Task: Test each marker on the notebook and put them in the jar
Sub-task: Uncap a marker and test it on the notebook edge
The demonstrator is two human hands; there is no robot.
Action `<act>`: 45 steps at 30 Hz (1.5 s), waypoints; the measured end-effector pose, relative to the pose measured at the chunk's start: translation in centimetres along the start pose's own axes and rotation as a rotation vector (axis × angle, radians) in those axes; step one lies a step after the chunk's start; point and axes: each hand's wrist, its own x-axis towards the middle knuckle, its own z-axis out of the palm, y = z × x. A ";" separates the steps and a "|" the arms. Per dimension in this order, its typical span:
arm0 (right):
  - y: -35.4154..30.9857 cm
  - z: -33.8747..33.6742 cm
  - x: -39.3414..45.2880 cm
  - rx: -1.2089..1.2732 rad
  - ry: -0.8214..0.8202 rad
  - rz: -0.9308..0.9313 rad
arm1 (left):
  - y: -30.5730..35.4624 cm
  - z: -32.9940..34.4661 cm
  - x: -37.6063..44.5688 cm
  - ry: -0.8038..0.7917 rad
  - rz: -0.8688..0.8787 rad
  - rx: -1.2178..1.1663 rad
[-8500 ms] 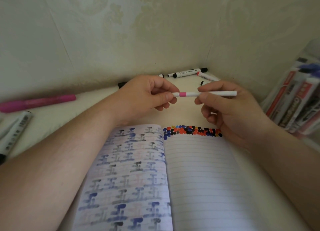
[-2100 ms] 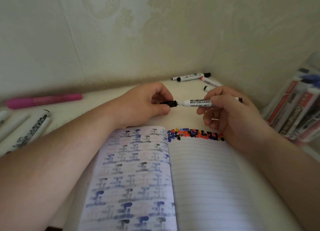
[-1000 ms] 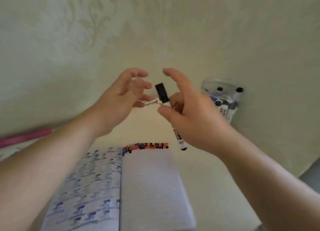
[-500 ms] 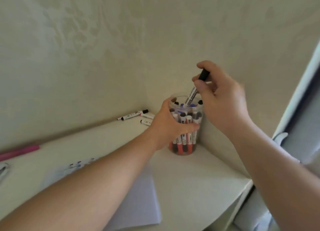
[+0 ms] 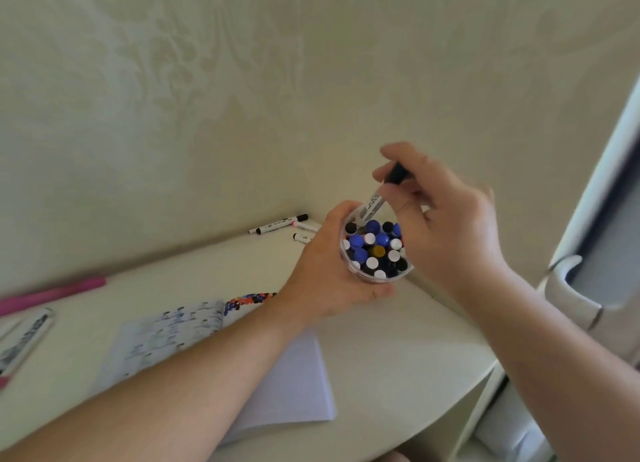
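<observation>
Your left hand [image 5: 329, 274]: wraps the clear jar [image 5: 375, 277].
Your right hand [image 5: 446, 226]: pinches a black-capped marker [image 5: 375, 200], tip inside the jar's far rim.
Notebook [image 5: 284, 375]: open, near-left.

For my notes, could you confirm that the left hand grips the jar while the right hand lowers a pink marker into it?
Not quite: the marker is white with a black cap, not pink, as the head view shows. The left hand does grip the jar, and the right hand lowers the marker into it.

Two bare forearms and hands [image 5: 332, 271], sleeveless to the frame edge, no jewellery.
</observation>
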 end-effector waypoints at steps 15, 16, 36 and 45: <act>0.3 2.0 0.1 -0.660 -0.434 0.043 | -1.4 0.2 2.1 0.099 -0.055 -0.145; 0.5 2.3 0.1 -0.662 -0.448 0.032 | -1.5 0.2 2.3 0.114 -0.051 -0.147; 1.8 6.7 -1.2 -0.408 -0.078 -0.224 | -7.6 -4.8 5.8 -0.313 -0.087 0.327; 2.5 10.7 -7.1 0.057 -0.458 0.056 | -15.1 -7.2 8.1 -0.354 -0.190 0.787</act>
